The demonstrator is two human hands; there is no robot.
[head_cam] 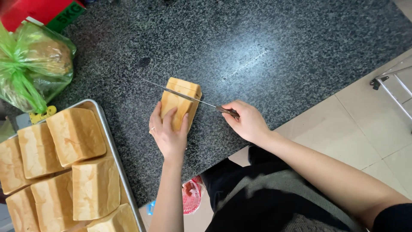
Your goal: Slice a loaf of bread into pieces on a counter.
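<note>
**Knife laid across the loaf's top**

The bread loaf [180, 103] stands on the dark granite counter [266, 56]; the left hand [168, 133] clasps its near side; the right hand [246, 122], closed on the handle, holds the knife [189, 98] crosswise to the loaf's long axis, blade touching the top.

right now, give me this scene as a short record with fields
surface: dark speckled stone counter
left hand: steadies a bread loaf standing on the counter
right hand: grip closed on the handle of a long knife, blade across the loaf's top
tray: metal tray at the left with more loaves
other: green plastic bag at the far left
</note>
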